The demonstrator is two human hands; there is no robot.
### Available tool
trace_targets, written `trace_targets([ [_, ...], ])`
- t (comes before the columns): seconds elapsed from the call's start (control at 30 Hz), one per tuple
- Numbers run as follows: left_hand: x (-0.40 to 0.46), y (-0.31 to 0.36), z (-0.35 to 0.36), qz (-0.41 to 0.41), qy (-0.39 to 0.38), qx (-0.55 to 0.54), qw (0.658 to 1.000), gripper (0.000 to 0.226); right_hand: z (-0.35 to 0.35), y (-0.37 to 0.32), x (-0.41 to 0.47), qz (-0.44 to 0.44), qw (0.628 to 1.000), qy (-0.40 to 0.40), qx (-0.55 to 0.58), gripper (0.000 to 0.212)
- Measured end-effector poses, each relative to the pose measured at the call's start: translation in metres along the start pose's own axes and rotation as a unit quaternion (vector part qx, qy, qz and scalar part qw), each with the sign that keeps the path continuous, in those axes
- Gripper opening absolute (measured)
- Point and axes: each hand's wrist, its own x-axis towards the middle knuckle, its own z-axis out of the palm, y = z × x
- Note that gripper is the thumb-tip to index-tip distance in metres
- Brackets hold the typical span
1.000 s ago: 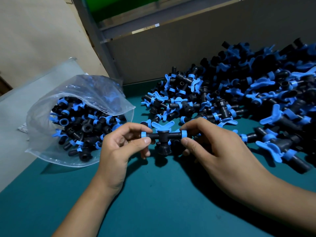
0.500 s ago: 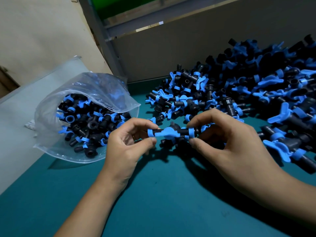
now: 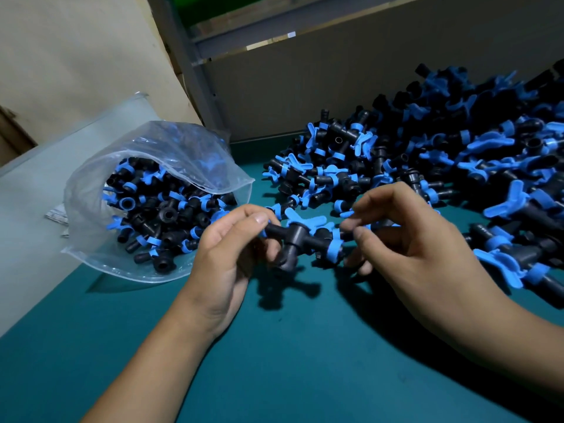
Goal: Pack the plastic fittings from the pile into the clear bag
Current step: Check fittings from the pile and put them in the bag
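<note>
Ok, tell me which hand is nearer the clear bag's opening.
Left. The left hand grips a black and blue fitting just beside the clear bag and its open mouth; the right hand pinches the fitting's other end, farther off by the pile.

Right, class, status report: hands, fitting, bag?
Left hand grips fitting. Right hand pinches its other end. Bag open, part-filled. Path clear.

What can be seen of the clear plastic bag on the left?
The clear plastic bag lies on its side at the left edge of the teal table top, its mouth open toward the hands. It looks thin, crinkled and glossy. It is partly filled with black and blue plastic fittings. Neither hand touches it.
</note>
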Motion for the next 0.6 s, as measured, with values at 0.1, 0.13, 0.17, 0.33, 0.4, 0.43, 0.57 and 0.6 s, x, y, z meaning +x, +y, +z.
trace_targets([
  [0.1, -0.0008, 0.0039, -0.0011, -0.026, 0.003, -0.031, 0.999, 0.017, -0.0017, -0.0003, -0.0008, -0.024, 0.998, 0.009, -0.066, 0.029],
  [0.13, -0.0017, 0.0049, -0.0014, -0.034, -0.002, -0.033, 0.999, 0.015, -0.0021, -0.0009, -0.0018, -0.041, 0.996, 0.014, -0.08, 0.033],
  [0.17, -0.0025, 0.0056, -0.0014, -0.039, -0.007, -0.033, 0.999, 0.013, -0.0022, -0.0025, -0.003, -0.063, 0.994, 0.016, -0.087, 0.035],
  [0.33, -0.0052, 0.0082, 0.0034, -0.056, -0.03, -0.048, 0.997, 0.014, -0.0008, -0.0074, -0.0077, -0.157, 0.976, -0.016, -0.151, 0.045],
  [0.4, -0.0061, 0.0094, 0.0049, -0.058, -0.037, -0.063, 0.996, 0.016, -0.0013, -0.0062, -0.0067, -0.164, 0.972, -0.014, -0.169, 0.044],
  [0.43, -0.0062, 0.01, 0.0051, -0.057, -0.038, -0.07, 0.995, 0.016, -0.0014, -0.0058, -0.0063, -0.165, 0.972, -0.011, -0.168, 0.043],
  [0.57, -0.0067, 0.0102, 0.0042, -0.058, -0.048, -0.08, 0.994, 0.016, -0.003, -0.0072, -0.0067, -0.164, 0.976, -0.012, -0.141, 0.029],
  [0.6, -0.0072, 0.0102, 0.0044, -0.059, -0.05, -0.079, 0.994, 0.018, -0.0034, -0.0077, -0.0066, -0.159, 0.978, -0.017, -0.135, 0.027],
])
